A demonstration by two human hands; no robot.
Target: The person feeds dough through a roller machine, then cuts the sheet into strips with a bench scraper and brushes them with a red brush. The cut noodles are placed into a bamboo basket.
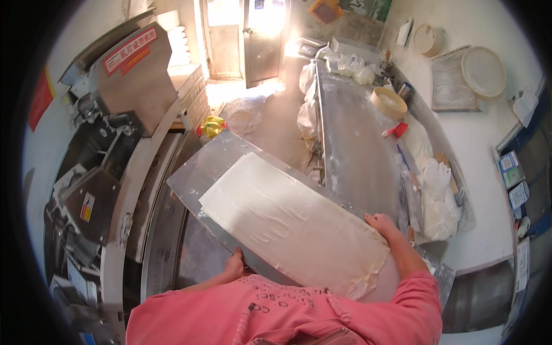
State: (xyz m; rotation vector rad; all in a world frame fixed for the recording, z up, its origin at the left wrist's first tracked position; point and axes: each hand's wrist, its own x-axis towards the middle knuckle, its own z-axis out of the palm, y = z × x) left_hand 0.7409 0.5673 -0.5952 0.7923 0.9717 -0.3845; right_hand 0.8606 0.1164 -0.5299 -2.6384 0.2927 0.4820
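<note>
A pale dough sheet [293, 218] is lying on a metal board [201, 158] mid-frame, both long axes running from upper left to lower right. The left hand [234, 265] is gripping the board's lower edge, most fingers hiding underneath; the right hand [382, 224] is curling around its upper edge, right of centre, exact finger opening remaining unclear.

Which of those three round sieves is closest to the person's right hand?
The sieve on the worktable, beyond the red tool, is closest to the right hand; the small sieve and large sieve are up against the wall.
</note>
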